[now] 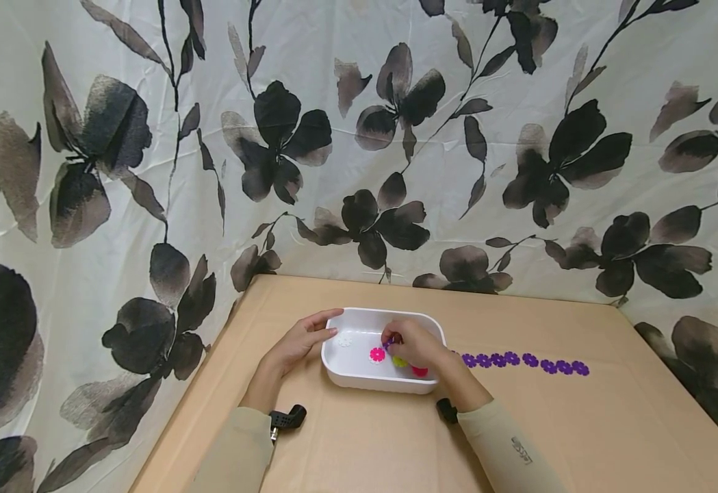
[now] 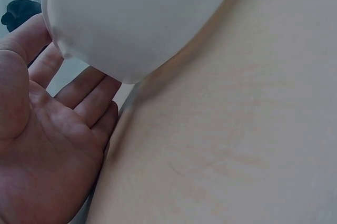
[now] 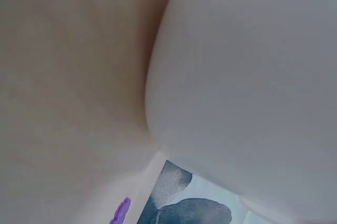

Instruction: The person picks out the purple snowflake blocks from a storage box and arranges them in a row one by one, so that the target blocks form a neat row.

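A white tray [image 1: 359,381] stands on the table with a few flower-shaped pieces inside. My left hand [image 1: 297,342] is at its left end; the fingers, fairly straight, lie against the outside of the tray wall [image 2: 131,23] in the left wrist view. Inside the tray, my right hand [image 1: 417,342] pinches a purple flower piece [image 1: 388,345] between thumb and fingertips. Near it lie a pink flower piece [image 1: 377,355], a yellow-green one [image 1: 399,361] and a red-pink one [image 1: 419,371], the last two partly covered by that hand. A pale, clear-looking piece [image 1: 345,341] lies at the left.
To the tray's right, a row of several purple flower pieces [image 1: 513,359] runs across the tan-covered table [image 1: 371,438]. One purple piece [image 3: 120,211] shows past the tray in the right wrist view. Behind the table hangs a floral curtain [image 1: 346,164].
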A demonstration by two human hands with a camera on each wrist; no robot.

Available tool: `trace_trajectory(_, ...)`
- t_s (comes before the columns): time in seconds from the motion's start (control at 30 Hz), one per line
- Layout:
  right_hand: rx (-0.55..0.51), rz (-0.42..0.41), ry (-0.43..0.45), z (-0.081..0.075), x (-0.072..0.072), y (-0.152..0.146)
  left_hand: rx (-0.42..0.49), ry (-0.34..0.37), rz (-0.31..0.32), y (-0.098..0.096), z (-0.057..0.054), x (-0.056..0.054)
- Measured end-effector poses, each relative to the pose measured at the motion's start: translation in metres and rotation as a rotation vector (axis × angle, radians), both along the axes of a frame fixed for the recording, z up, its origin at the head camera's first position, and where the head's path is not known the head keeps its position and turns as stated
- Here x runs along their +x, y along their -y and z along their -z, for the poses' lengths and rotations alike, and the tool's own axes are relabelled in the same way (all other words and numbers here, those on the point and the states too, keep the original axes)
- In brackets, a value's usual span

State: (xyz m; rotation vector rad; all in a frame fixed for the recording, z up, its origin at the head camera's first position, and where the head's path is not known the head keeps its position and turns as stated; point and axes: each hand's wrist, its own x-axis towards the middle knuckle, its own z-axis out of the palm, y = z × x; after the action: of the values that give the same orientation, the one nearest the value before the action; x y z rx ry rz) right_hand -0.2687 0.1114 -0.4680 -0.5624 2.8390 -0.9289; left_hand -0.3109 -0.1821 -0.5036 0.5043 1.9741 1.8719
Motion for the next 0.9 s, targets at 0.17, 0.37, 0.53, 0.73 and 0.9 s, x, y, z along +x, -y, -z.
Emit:
trace_trajectory(0.17, -0.12, 0.086, -0.085, -0.006, 0.002, -0.009, -0.004, 0.002, 0.0, -0.003, 0.001, 0.0)
trace_trajectory(0.37, -0.291, 0.157, -0.25, -0.01, 0.005, -0.028, 0.0, -0.001, -0.009, -0.006, 0.0, 0.0)
trace_trajectory(0.53, -0.473, 0.268, -0.352, -0.01, 0.005, -0.047, 0.004, -0.002, -0.026, -0.007, -0.001, 0.0)
trace_trajectory(0.73, -0.727, 0.35, -0.557, -0.013, 0.004, -0.073, 0.001, -0.001, -0.027, -0.008, 0.0, 0.0)
trace_trajectory(0.9, -0.812, 0.428, -0.595, -0.023, 0.009, -0.097, 0.006, 0.0, -0.022, -0.007, 0.0, 0.0)
